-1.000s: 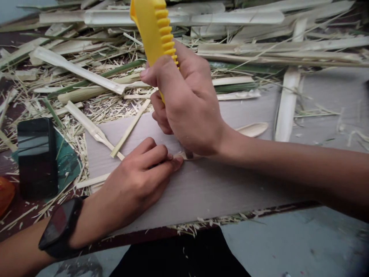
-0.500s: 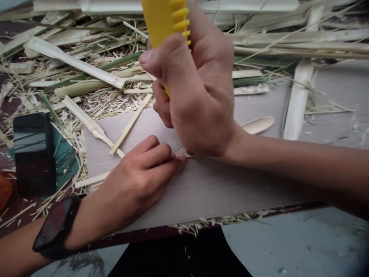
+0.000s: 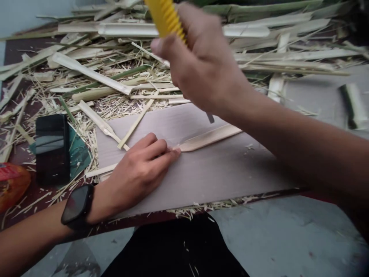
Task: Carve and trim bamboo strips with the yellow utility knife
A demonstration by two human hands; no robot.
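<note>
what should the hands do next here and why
Perhaps lower the right hand to bring the yellow tool's tip onto the strip: the left hand holds the strip's end at the board, while the tip shows beyond the strip, apparently not touching it.

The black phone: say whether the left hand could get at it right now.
Probably yes: nothing visible covers the phone, though the left hand would likely first have to release the pale strip it holds.
</note>
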